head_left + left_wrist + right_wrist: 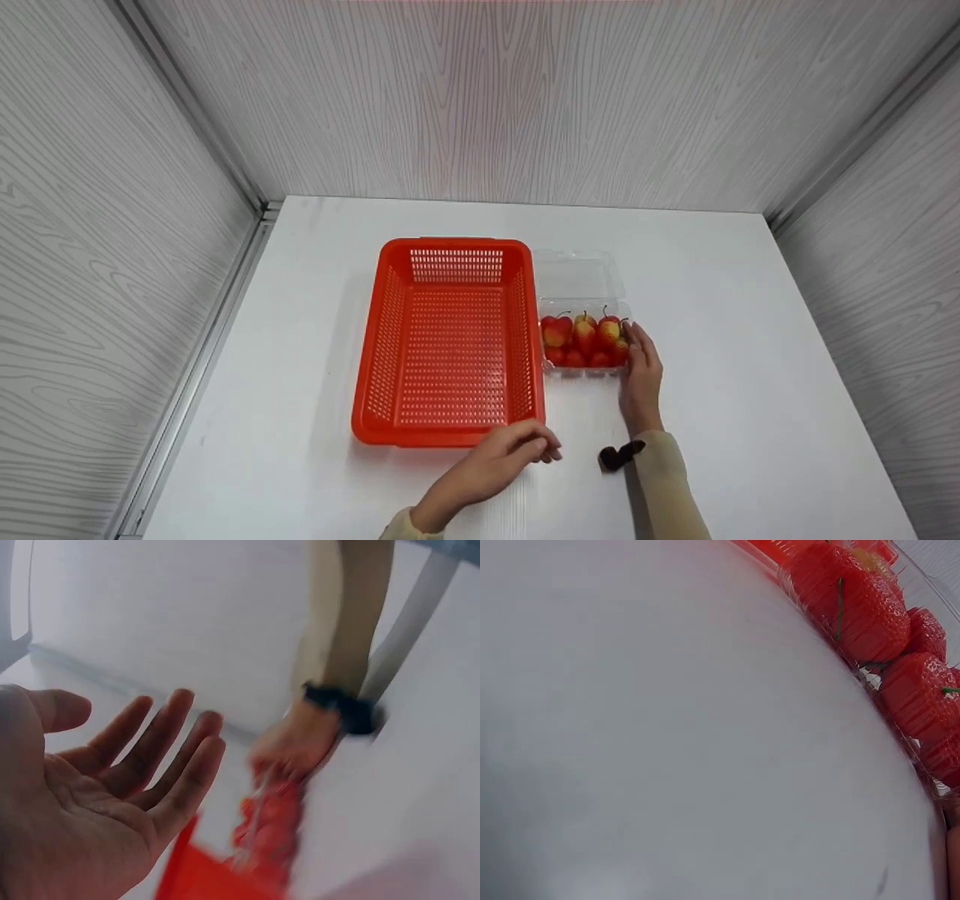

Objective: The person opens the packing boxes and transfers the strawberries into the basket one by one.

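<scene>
A clear plastic clamshell box [589,373] lies with its lid [576,276] folded back, away from me. Several red strawberries [585,336], some with yellow patches, fill its base; green stems show on those strawberries [919,694] in the right wrist view. At the box's right end is my right hand [642,375], its fingers extended along the side wall and touching it. My left hand [501,457] hovers by the near right corner of a red plastic basket [448,436]. Its fingers are relaxed and spread in the left wrist view, the palm holding nothing.
The basket has perforated walls and stands directly left of the box, close against it. A black wrist camera [616,455] sits on the right wrist. White wood-grain panels [495,105] enclose the white table [750,360] at the back and both sides.
</scene>
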Demonstrator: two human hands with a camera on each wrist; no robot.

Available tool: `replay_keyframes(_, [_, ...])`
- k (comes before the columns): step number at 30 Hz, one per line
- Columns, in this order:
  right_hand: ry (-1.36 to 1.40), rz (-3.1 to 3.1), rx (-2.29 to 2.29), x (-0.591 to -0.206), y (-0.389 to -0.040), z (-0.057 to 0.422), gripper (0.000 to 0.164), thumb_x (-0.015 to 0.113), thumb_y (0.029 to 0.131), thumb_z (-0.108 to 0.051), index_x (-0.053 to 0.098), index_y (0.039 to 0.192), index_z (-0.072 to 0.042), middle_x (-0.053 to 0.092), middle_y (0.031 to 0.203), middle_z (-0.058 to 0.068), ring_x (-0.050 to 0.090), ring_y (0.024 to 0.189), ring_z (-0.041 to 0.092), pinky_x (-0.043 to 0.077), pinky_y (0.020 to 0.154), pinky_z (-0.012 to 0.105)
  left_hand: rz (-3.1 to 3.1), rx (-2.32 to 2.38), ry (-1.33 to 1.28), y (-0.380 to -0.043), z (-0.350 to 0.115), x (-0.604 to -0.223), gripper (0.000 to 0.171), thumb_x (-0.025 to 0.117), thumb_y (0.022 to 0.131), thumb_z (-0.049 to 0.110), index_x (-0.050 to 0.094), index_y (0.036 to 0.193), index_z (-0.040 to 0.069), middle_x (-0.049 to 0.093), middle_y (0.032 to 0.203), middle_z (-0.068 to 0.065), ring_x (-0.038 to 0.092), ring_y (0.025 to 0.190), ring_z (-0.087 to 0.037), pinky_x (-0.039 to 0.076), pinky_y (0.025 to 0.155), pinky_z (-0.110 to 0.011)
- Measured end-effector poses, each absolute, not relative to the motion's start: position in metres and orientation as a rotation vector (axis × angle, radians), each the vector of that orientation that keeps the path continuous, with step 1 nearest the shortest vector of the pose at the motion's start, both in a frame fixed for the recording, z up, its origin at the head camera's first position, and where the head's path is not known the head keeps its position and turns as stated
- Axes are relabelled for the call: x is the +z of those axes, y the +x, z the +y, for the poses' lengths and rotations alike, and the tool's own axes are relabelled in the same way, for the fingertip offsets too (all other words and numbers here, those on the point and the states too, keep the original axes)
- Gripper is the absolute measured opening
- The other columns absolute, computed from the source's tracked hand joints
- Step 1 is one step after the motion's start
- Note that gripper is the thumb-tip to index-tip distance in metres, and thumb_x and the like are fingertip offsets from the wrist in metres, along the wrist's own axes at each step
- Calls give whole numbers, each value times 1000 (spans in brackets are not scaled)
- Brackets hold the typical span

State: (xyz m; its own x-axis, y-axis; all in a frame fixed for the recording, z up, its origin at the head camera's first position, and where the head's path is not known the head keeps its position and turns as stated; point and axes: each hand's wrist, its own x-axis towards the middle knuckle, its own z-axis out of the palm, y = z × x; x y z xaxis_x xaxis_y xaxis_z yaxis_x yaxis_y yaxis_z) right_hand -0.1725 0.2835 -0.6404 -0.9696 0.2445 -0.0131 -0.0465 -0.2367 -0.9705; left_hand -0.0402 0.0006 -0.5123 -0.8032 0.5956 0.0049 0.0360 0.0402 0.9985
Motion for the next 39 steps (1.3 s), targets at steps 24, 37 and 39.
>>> replay_keyframes(24, [-226, -1820, 2318, -642, -172, 284, 45, 40, 108, -26, 38, 151, -13, 43, 153, 2, 35, 143, 15, 29, 111, 25, 3166, 1344, -70, -101, -170, -530, 38, 55, 99, 15, 50, 134, -1, 57, 119, -16, 53, 104, -29, 49, 84, -48])
replay_keyframes(37, [-259, -1857, 2260, -643, -169, 283, 45, 38, 108, -26, 39, 151, -12, 42, 153, 3, 35, 142, 16, 29, 111, 27, 2742, 1453, -247, -107, -176, -545, 44, 48, 105, 27, 41, 143, 6, 66, 84, -11, 61, 66, -18, 53, 59, -30])
replay_keyframes(39, [-262, -1852, 2265, -642, -169, 283, 44, 39, 108, -26, 40, 150, -13, 42, 153, 2, 36, 142, 15, 30, 111, 26, 2717, 1454, -261, -107, -176, -545, 45, 47, 105, 28, 40, 145, 7, 69, 89, -12, 64, 68, -19, 55, 61, -32])
